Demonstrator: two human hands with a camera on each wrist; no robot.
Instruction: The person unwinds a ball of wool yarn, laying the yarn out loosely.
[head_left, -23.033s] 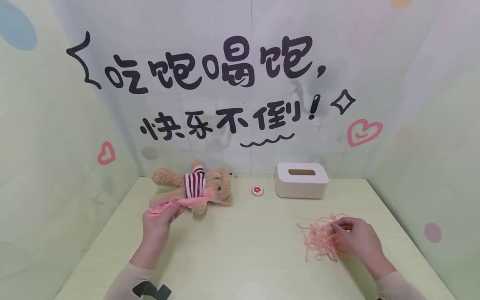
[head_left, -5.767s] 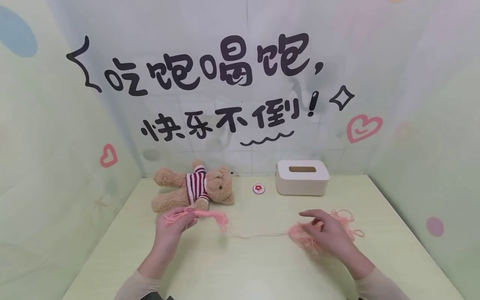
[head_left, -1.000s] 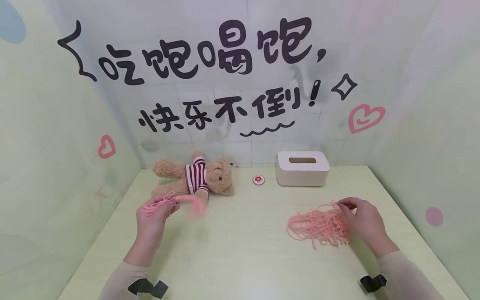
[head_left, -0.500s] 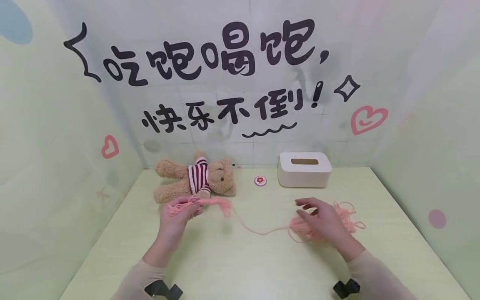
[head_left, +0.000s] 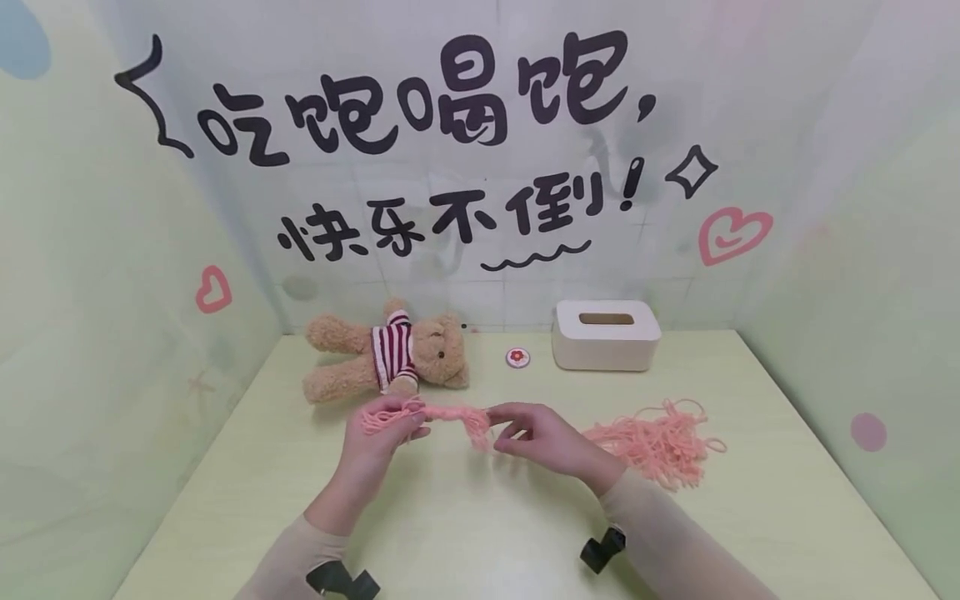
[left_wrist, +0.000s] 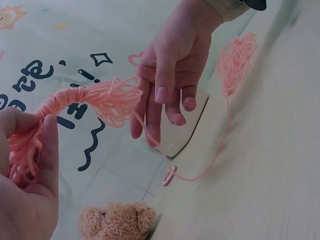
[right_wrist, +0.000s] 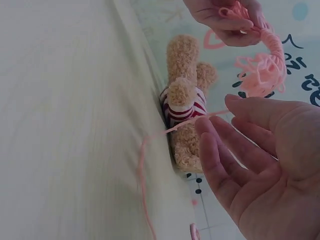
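In the head view my left hand (head_left: 378, 437) grips a pink yarn bundle (head_left: 453, 412), its middle wrapped with yarn and its loops hanging from the right end. My right hand (head_left: 540, 437) is beside those loops with its fingers loosely bent. The right wrist view shows a yarn strand (right_wrist: 142, 170) running by its fingertips, with thumb and fingers apart. From the bundle, the strand dips toward the table and leads to a loose pink yarn heap (left_wrist: 236, 62) in the left wrist view. My right forearm partly covers that heap in the head view.
A teddy bear (head_left: 393, 354) in a striped shirt lies at the back left of the table (head_left: 480, 533). To its right are a round flower badge (head_left: 517, 357) and a white tissue box (head_left: 606, 337). A printed backdrop (head_left: 487, 183) stands behind.
Half a second ago my right hand was over the heap; it has moved left to the bundle's looped end. My left hand has shifted right, keeping its grip on the bundle.
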